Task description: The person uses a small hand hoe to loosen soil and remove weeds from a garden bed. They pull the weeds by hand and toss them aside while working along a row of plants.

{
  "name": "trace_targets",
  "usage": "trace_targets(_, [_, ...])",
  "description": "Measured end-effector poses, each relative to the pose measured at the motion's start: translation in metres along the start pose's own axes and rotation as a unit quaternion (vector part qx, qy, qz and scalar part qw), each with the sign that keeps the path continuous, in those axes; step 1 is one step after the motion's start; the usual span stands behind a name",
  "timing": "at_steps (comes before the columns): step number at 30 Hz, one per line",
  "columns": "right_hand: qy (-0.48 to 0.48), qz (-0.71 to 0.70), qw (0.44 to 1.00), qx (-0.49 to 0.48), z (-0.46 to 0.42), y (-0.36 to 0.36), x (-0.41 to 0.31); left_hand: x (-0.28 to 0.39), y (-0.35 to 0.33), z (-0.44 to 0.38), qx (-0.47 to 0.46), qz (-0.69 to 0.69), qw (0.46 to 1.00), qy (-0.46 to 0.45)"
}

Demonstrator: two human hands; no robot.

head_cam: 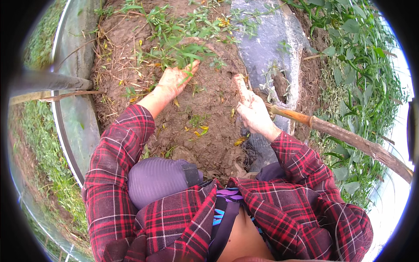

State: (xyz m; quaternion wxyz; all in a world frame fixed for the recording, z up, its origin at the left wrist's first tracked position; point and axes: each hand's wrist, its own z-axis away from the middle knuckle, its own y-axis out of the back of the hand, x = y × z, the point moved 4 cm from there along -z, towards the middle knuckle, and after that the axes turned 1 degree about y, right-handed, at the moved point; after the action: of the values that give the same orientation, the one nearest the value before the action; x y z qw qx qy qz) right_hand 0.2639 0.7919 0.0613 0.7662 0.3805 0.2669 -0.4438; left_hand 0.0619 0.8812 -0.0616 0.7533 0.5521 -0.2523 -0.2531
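Observation:
My left hand (pixel 176 78) is soiled and reaches to the near edge of a patch of green weeds (pixel 191 54). Narrow leaves cross its fingers, which close around some of the stems. Mud also coats my right hand (pixel 251 108), wrapped around the near part of a wooden pole (pixel 347 134) with a bamboo-like joint; one finger points forward. The pole runs from this hand out to the right. Ahead of both hands, a blurred, curved, mud-coloured strip (pixel 209 45) crosses the soil by the weeds. It may be a blade, but its link to the pole is hidden.
Torn plastic mulch film (pixel 262 39) covers the bed on the right, beside leafy pepper-like plants (pixel 352 85). At left, a grey post (pixel 59 81) meets clear plastic sheeting (pixel 77 118). Bare brown soil (pixel 203 101), with scattered yellow leaves, lies before my knees.

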Motion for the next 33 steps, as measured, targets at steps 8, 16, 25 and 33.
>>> trace_targets(8, [-0.016,0.024,1.0,-0.013,0.001,-0.006,0.027,-0.037,-0.018,0.012,0.109,0.066,0.992,0.017])
trace_targets(16, [0.026,0.003,0.999,-0.023,-0.03,-0.028,0.048,-0.045,-0.023,-0.007,-0.018,0.095,0.987,0.126])
trace_targets(25, [0.023,0.125,0.992,-0.01,-0.029,-0.032,0.085,-0.042,-0.018,0.011,0.023,0.101,0.991,0.088])
trace_targets(33, [-0.181,-0.013,0.976,-0.123,0.041,-0.017,0.057,-0.041,-0.016,0.037,0.01,0.181,0.975,0.132])
